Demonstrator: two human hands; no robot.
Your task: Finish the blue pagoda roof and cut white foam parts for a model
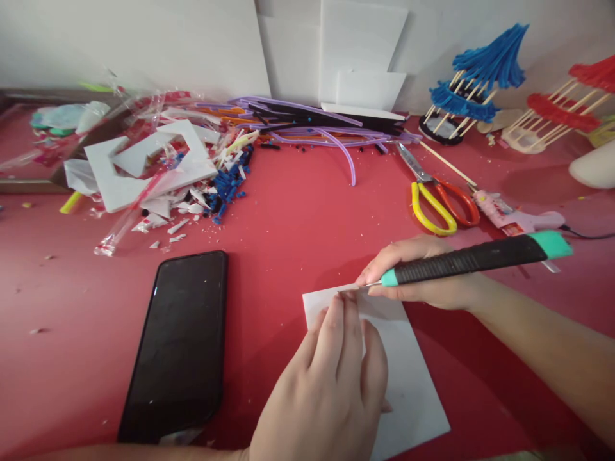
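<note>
A white sheet of foam board (413, 390) lies on the red table in front of me. My left hand (331, 378) rests on it with the fingers stretched forward, holding nothing, their tips near the board's far edge. My right hand (423, 269) is closed around a utility knife (471, 259) with a black ribbed handle and teal ends. The knife slants down to the left. Its thin blade touches or nearly touches the board's far edge, right by my left fingertips; the exact contact is too small to tell.
Left of the board lies a black phone (177, 346). Farther back are foam scraps (158, 166) and purple pipe cleaners (298, 115). Scissors (435, 198) and a pink glue gun (519, 218) lie at right, before a blue-roofed model (466, 89) and a red one (562, 109).
</note>
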